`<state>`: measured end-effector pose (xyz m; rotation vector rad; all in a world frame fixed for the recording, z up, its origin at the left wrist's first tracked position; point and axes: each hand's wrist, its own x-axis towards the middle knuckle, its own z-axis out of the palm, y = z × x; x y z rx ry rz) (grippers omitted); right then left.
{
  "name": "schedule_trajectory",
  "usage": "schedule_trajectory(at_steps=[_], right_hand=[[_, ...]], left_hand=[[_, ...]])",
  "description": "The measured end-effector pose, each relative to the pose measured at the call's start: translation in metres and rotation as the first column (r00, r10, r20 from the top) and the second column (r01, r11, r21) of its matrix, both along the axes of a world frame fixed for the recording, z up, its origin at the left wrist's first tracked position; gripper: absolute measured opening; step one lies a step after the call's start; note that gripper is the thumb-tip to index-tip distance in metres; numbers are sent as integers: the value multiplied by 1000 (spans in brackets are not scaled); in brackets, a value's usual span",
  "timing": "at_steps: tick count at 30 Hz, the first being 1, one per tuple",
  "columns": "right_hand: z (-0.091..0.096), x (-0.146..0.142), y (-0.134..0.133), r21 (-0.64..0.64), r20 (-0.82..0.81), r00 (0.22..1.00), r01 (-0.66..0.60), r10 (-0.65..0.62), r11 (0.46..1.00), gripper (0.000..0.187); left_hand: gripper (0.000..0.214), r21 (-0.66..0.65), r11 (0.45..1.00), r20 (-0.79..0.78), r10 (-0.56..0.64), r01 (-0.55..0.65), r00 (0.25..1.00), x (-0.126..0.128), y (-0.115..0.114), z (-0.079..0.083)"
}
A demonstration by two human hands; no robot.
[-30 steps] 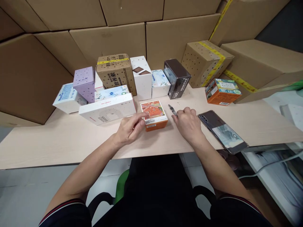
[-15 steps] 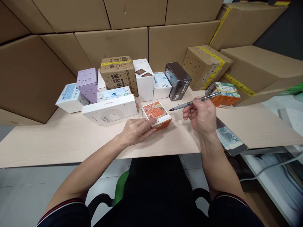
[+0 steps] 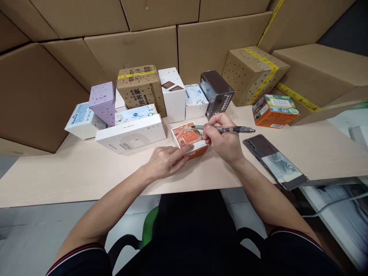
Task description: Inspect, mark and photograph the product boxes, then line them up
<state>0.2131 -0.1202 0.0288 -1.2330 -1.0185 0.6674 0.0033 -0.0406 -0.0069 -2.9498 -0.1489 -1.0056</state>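
Note:
In the middle of the table lies a small orange-and-white box (image 3: 187, 134) with a printed picture on its top. My left hand (image 3: 166, 161) holds it at its near left corner, the index finger across the top and other fingers along the near side. A grey-and-black pen (image 3: 234, 129) is pinched in my right hand (image 3: 224, 140), its tip pointing left over the printed top. Whether the tip touches the surface I cannot tell. The right fingers come close to the box's right edge.
Behind stand a white power bank box (image 3: 130, 134), a purple box (image 3: 102, 100), a brown carton (image 3: 140, 86) and a dark box (image 3: 217, 92). On the right are a phone (image 3: 274, 161) and an orange-green box (image 3: 276, 110). Large cartons (image 3: 135, 57) wall the back.
My right hand has moved left with the pen, from beside the small box to over its top. The phone is now more exposed. My left hand stays on the box.

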Motion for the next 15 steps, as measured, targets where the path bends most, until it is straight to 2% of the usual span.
schedule_trajectory(at_steps=[2, 4, 7, 11, 15], right_hand=[[-1, 1, -4, -35, -39, 999, -33, 32, 999, 15], [0, 3, -6, -67, -71, 994, -87, 82, 994, 18], [1, 4, -7, -86, -41, 997, -74, 71, 994, 17], [-4, 1, -8, -31, 87, 996, 16, -14, 999, 16], [-9, -1, -9, 45, 297, 953, 45, -56, 998, 18]], left_hand=[[33, -3, 1000, 13, -7, 7, 1000, 0, 0, 0], [34, -9, 1000, 16, -14, 14, 1000, 1, 0, 0], [36, -20, 1000, -5, -21, 21, 1000, 0, 2, -3], [38, -45, 999, -27, -12, 11, 1000, 0, 3, -7], [38, -84, 996, -13, -29, 27, 1000, 0, 4, -10]])
